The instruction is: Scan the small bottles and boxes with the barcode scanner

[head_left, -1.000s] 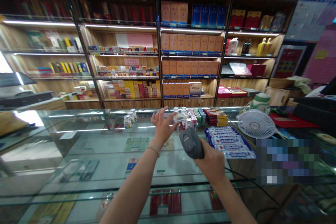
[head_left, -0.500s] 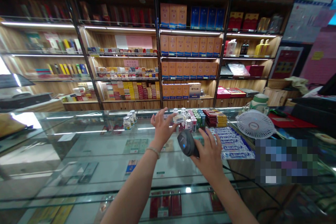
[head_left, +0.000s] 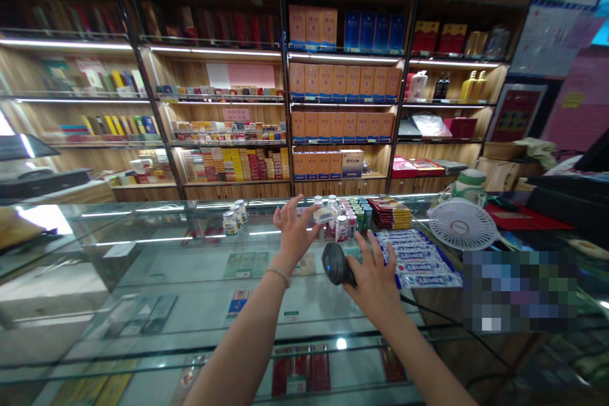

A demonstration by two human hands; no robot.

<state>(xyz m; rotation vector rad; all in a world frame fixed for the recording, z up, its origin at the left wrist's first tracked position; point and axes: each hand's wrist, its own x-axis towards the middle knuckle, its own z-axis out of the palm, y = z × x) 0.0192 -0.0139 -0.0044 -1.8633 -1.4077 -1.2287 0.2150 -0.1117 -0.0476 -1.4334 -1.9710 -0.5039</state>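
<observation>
Over the glass table [head_left: 185,279], with the left hand [head_left: 295,229] pinching a small bottle [head_left: 324,215] and the right hand [head_left: 375,280] loosely gripping a barcode scanner [head_left: 334,263], scanning seems underway, calling next for steady aim.

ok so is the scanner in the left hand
No, the dark scanner is at the right hand, while the left hand holds a small labelled container.
</observation>
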